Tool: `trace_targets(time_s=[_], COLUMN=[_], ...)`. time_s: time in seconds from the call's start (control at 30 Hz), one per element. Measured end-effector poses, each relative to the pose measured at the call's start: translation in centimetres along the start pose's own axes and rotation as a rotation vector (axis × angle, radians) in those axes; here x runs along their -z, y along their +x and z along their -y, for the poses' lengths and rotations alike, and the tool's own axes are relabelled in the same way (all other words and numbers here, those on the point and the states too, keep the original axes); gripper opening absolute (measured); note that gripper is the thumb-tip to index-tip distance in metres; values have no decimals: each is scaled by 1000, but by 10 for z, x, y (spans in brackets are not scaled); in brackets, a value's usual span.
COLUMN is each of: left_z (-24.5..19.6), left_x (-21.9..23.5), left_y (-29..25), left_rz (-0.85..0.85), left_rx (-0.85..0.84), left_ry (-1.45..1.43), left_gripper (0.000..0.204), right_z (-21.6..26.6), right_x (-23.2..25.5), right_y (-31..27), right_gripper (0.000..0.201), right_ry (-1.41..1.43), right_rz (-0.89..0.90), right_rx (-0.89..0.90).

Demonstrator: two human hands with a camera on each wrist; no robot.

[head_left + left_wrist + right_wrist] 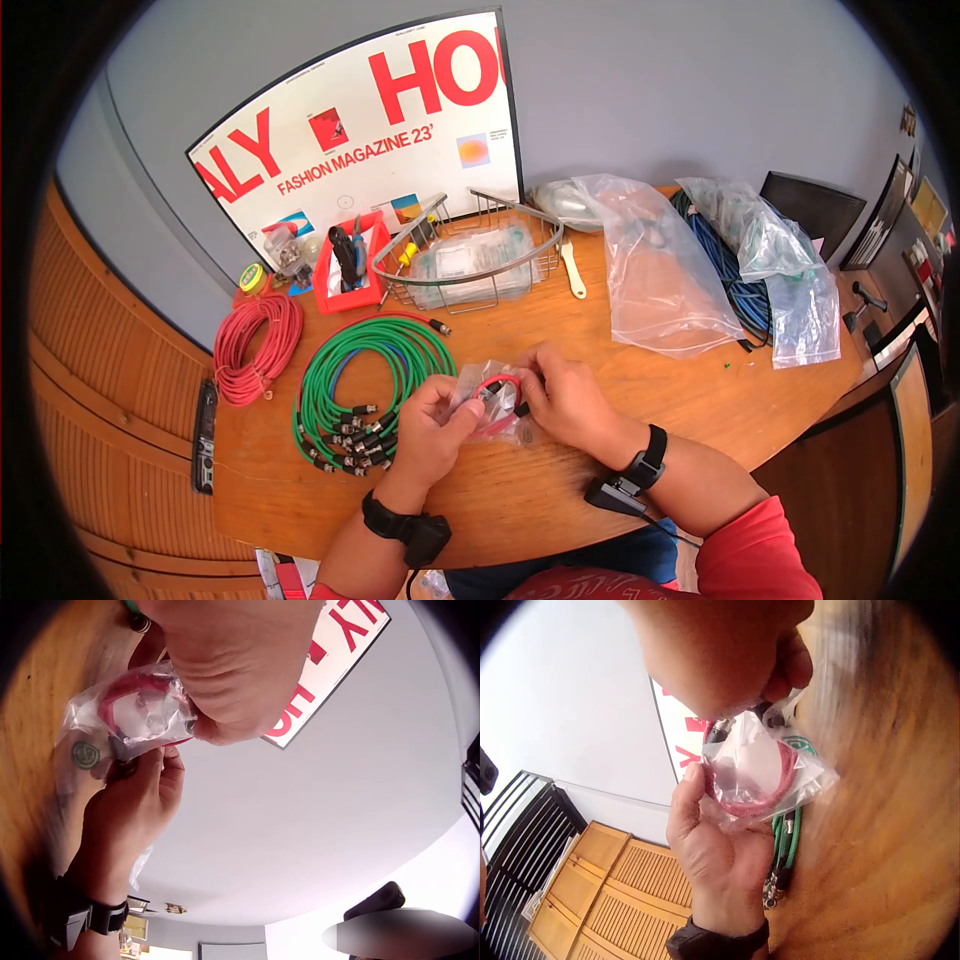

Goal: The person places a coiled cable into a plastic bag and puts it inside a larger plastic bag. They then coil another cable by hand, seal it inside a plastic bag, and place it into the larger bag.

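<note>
In the head view, a small clear plastic bag (466,382) is held over the table's front part. A short red cable (744,808) with black-and-metal connectors lies coiled in it, part of it showing at the bag's upper side. My left hand (430,428) grips the bag's left side, thumb in front. From the other side my right hand (572,398) pinches the bag's right edge beside a black connector; its fingertips are partly hidden. A round green mark (85,755) shows on the bag in the left wrist view. Left of the hands lies a coil of green cables (318,385) with several black-ended connectors.
A red cable coil (228,352) lies at the left edge of the wooden table (560,510). Behind stand a red bin (350,300) of tools and a wire basket (490,272) of plastic bags. A pale-handled brush (573,272), large plastic bag (660,290) and blue cables (742,290) lie right.
</note>
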State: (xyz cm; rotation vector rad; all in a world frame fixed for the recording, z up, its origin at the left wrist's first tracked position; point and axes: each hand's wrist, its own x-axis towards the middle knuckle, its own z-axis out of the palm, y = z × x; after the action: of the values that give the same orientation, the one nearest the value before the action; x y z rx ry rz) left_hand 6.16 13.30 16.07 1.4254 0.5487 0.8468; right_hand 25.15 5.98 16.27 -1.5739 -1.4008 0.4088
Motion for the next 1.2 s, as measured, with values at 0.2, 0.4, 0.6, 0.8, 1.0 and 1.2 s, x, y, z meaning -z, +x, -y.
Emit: trace_targets(time_s=[0.2,0.4,0.6,0.8,1.0,1.2], left_z=[-4,2,13,12,20,26], left_x=[-2,-1,-1,1,5,13], left_y=[2,6,7,8,9,12], left_rz=[-68,-88,-44,-257,-314,-356], left_rx=[136,112,12,43,-126,-44], left_ry=[-6,-168,80,191,456,302], left_gripper=[19,22,26,30,27,26], right_z=[-7,3,7,-1,-7,-5], right_x=[7,12,11,6,6,16], right_y=[2,2,0,0,4,10], right_gripper=[12,15,14,10,9,11], right_ry=[-90,-133,-100,-183,-154,412], right_rz=[26,25,-44,-71,-26,303], right_rx=[205,89,239,322,289,-151])
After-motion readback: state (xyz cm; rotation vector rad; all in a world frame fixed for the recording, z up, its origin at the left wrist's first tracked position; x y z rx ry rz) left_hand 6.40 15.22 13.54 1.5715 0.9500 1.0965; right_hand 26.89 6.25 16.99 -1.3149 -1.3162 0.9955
